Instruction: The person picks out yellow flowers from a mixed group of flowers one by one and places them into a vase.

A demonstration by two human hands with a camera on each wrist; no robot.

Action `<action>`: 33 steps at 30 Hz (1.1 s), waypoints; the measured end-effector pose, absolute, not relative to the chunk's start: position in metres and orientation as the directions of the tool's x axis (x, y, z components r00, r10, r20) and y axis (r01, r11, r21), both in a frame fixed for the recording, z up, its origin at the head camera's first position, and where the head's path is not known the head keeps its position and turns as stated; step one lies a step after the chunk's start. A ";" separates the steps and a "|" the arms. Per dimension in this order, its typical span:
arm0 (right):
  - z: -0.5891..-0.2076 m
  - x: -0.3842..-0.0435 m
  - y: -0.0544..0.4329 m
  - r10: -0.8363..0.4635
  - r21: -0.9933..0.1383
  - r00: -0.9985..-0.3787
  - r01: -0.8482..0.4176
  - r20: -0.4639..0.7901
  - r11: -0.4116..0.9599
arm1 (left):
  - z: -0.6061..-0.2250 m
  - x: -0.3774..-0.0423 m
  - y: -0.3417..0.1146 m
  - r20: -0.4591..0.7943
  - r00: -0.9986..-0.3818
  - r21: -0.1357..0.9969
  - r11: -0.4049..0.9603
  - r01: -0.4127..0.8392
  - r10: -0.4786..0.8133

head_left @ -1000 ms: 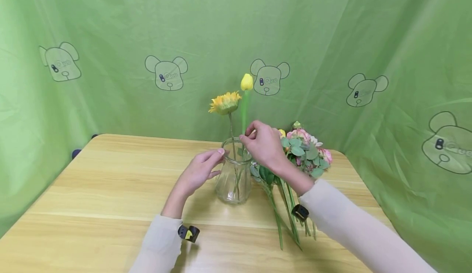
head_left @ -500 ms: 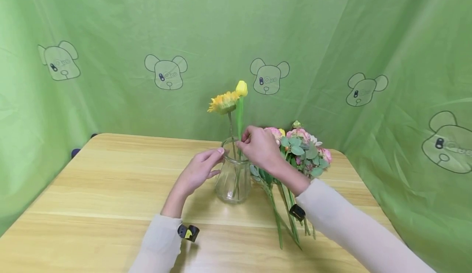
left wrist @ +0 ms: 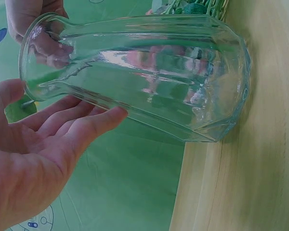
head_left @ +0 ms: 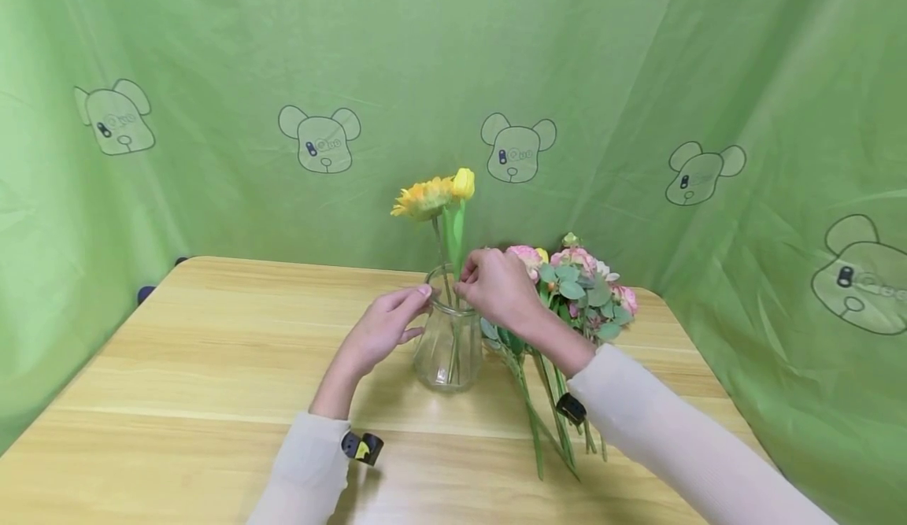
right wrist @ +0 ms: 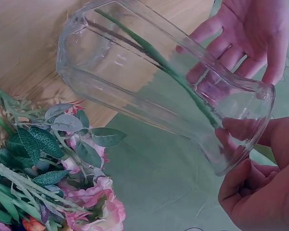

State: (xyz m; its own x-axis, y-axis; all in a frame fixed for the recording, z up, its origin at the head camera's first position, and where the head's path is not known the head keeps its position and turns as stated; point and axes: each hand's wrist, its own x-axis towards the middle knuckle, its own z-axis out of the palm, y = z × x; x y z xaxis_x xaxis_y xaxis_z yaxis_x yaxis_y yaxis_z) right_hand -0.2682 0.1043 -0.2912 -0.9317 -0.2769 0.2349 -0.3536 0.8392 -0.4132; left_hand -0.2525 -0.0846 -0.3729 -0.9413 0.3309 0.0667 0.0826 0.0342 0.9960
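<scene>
A clear glass vase (head_left: 432,356) stands upright on the table. My left hand (head_left: 379,324) rests on its left side, thumb at the rim; in the left wrist view the fingers (left wrist: 86,132) lie fairly straight along the glass. At the mouth, my right hand (head_left: 499,289) pinches the stem of a yellow tulip (head_left: 464,184). The green stem (right wrist: 180,82) shows through the glass in the right wrist view, running down inside beside a darker stem. That one belongs to an orange-yellow sunflower-like bloom (head_left: 423,200), which leans left above the rim. The right fingertips are partly behind glass.
Right of the vase lies a pile of artificial flowers (head_left: 577,261) with pink blooms and grey-green leaves. Their long stems (head_left: 538,430) point toward the table's front. A green curtain (head_left: 397,53) with printed bear heads surrounds the wooden table (head_left: 212,352).
My right hand has lowered the yellow tulip deeper into the vase and slightly left, so its head now overlaps the sunflower-like bloom. That bloom has shifted a little left. The left hand stays put.
</scene>
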 end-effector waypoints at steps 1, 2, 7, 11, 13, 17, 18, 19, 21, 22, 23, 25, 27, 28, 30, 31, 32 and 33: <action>-0.291 -0.268 0.104 -0.281 -0.410 -0.930 -0.358 0.237 0.839 | -0.373 -0.252 -0.085 0.065 -0.942 0.996 0.035 0.081 0.329; -0.291 -0.268 0.104 -0.281 -0.410 -0.930 -0.358 0.238 0.839 | -0.373 -0.252 -0.084 0.063 -0.943 0.996 0.036 0.079 0.328; -0.290 -0.267 0.106 -0.279 -0.431 -0.931 -0.356 0.234 0.829 | -0.371 -0.252 -0.084 0.055 -0.944 0.997 0.034 0.070 0.326; -0.290 -0.266 0.108 -0.266 -0.465 -0.934 -0.350 0.238 0.813 | -0.370 -0.251 -0.083 0.057 -0.943 0.997 0.032 0.071 0.328; -0.291 -0.267 0.109 -0.259 -0.481 -0.934 -0.349 0.244 0.804 | -0.370 -0.251 -0.083 0.056 -0.943 0.997 0.032 0.070 0.328; -0.293 -0.268 0.111 -0.253 -0.501 -0.932 -0.353 0.258 0.790 | -0.371 -0.251 -0.083 0.053 -0.943 0.997 0.035 0.069 0.328; -0.293 -0.268 0.112 -0.253 -0.503 -0.931 -0.356 0.264 0.788 | -0.372 -0.251 -0.083 0.054 -0.944 0.997 0.038 0.070 0.326; -0.293 -0.268 0.112 -0.252 -0.509 -0.930 -0.358 0.267 0.783 | -0.372 -0.251 -0.084 0.055 -0.944 0.997 0.038 0.071 0.325; -0.292 -0.267 0.111 -0.248 -0.523 -0.930 -0.358 0.271 0.773 | -0.371 -0.250 -0.085 0.055 -0.945 0.997 0.041 0.072 0.322; -0.292 -0.266 0.112 -0.246 -0.534 -0.930 -0.359 0.272 0.766 | -0.371 -0.250 -0.085 0.056 -0.946 0.996 0.042 0.074 0.320; -0.291 -0.266 0.112 -0.240 -0.546 -0.932 -0.355 0.271 0.759 | -0.371 -0.250 -0.085 0.056 -0.947 0.996 0.043 0.074 0.318; -0.289 -0.265 0.114 -0.223 -0.579 -0.938 -0.340 0.265 0.741 | -0.371 -0.250 -0.084 0.055 -0.947 0.997 0.042 0.072 0.317; -0.286 -0.266 0.118 -0.195 -0.603 -0.943 -0.324 0.271 0.729 | -0.372 -0.250 -0.084 0.054 -0.948 0.997 0.042 0.070 0.313; -0.285 -0.267 0.121 -0.180 -0.606 -0.943 -0.319 0.280 0.729 | -0.372 -0.250 -0.083 0.057 -0.948 0.997 0.040 0.073 0.314; -0.282 -0.270 0.126 -0.151 -0.605 -0.942 -0.311 0.301 0.733 | -0.373 -0.250 -0.083 0.062 -0.947 0.996 0.036 0.077 0.316; -0.281 -0.272 0.130 -0.138 -0.603 -0.941 -0.307 0.310 0.736 | -0.373 -0.250 -0.083 0.064 -0.946 0.996 0.034 0.079 0.317; -0.280 -0.274 0.134 -0.128 -0.597 -0.939 -0.305 0.320 0.742 | -0.374 -0.250 -0.082 0.066 -0.945 0.996 0.032 0.081 0.319; -0.279 -0.276 0.138 -0.118 -0.594 -0.938 -0.300 0.325 0.747 | -0.374 -0.250 -0.082 0.068 -0.944 0.996 0.029 0.081 0.322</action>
